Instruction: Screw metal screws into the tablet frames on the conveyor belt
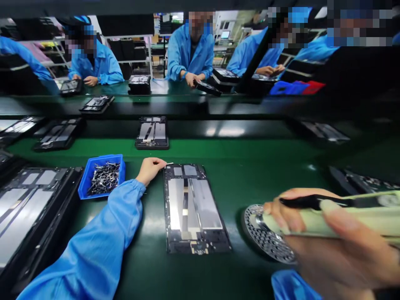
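Note:
An opened tablet lies on the green work surface in front of me, its inner parts facing up. At its far left corner my left hand pinches a small, thin pale piece, too small to name. My right hand is wrapped round a pale green electric screwdriver with a black lever, blurred by motion. The screwdriver's front end is over a round metal screw plate full of holes; its tip is hidden. Left of my left hand stands a blue bin heaped with small metal parts.
A stack of opened tablets stands at my left. Another tablet sits on the bright green strip beyond, with more at the far left and right. Across the bench, several co-workers in blue coats handle tablets near blue and red trays.

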The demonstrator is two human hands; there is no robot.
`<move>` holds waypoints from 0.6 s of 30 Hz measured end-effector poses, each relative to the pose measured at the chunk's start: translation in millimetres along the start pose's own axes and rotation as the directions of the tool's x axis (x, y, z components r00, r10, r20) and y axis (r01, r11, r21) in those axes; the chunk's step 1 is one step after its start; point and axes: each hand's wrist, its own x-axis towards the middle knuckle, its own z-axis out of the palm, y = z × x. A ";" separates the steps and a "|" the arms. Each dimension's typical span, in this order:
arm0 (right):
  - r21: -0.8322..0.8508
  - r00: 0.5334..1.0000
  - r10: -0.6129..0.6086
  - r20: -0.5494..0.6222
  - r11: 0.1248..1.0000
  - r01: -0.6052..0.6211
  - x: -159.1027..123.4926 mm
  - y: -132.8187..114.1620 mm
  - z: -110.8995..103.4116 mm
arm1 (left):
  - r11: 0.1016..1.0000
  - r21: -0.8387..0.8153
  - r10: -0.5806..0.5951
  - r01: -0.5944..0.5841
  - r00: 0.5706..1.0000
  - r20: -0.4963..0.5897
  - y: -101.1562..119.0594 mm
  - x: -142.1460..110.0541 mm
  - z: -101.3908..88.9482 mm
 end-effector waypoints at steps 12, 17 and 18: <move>0.140 0.993 -0.007 0.119 0.990 -0.010 57.0 62.2 116.7 | 0.993 0.065 0.097 -0.101 0.994 0.056 -17.2 8.5 8.6; 0.155 0.994 0.009 0.108 0.988 -0.026 90.4 88.7 168.2 | 0.995 0.082 0.050 -0.061 0.991 0.123 -17.4 10.1 9.9; 0.153 0.994 0.014 0.109 0.988 -0.031 95.3 93.9 176.1 | 0.995 0.081 0.038 -0.050 0.990 0.134 -17.5 10.5 10.5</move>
